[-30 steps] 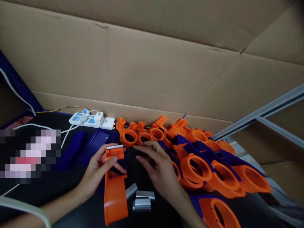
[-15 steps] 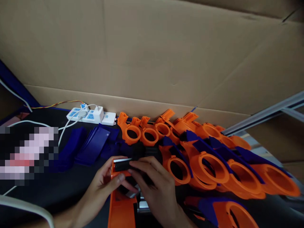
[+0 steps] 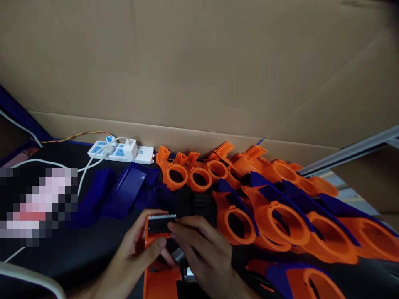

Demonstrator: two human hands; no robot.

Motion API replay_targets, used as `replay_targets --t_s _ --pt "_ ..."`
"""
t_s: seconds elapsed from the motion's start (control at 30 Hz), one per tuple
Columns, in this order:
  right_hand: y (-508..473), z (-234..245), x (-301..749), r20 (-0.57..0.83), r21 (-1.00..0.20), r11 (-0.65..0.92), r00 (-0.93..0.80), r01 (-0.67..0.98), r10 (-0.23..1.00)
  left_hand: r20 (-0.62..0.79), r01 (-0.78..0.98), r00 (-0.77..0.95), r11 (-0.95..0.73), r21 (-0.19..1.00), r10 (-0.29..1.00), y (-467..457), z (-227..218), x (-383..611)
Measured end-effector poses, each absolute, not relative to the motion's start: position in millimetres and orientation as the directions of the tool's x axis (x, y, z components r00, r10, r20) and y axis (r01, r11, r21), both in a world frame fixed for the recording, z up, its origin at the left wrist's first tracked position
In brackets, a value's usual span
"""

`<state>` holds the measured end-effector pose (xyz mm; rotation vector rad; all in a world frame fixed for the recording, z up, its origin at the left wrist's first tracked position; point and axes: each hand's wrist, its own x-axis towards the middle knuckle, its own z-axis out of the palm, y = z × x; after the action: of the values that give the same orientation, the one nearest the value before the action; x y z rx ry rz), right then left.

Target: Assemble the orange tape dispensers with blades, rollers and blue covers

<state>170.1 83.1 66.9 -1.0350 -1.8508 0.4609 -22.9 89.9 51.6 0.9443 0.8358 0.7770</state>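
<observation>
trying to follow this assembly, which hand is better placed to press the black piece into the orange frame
The right hand: its fingertips are on the black piece under the toothed blade, so it can likely push straight in; the left hand is wrapped round the orange frame, steadying it.

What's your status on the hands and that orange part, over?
Left hand grips orange plastic dispenser frame, toothed metal blade on top. Right hand on small black piece at blade. Orange ring parts crowd the right side.

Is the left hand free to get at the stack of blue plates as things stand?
Likely not yet: the left hand grips the orange tape dispenser, though nothing covers the blue plates beyond it.
</observation>
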Motion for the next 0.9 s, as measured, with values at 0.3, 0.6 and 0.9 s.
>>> replay_targets --t_s 0.3,0.6,0.9 --pt "82.3 68.3 165.8 0.485 -0.672 0.554 -0.274 0.492 0.831 -0.375 -0.243 0.424 0.502 0.83 0.825 98.2 61.1 -25.6" --pt "92.4 96.3 200.9 0.024 -0.593 0.46 -0.556 0.661 0.831 -0.391 -0.38 0.259 0.465 0.799 0.883 131.7 74.6 -43.9" --pt "93.7 74.8 186.7 0.132 -0.371 0.567 -0.562 0.736 0.816 -0.339 -0.404 0.34 0.461 0.79 0.877 136.8 79.3 -53.1"
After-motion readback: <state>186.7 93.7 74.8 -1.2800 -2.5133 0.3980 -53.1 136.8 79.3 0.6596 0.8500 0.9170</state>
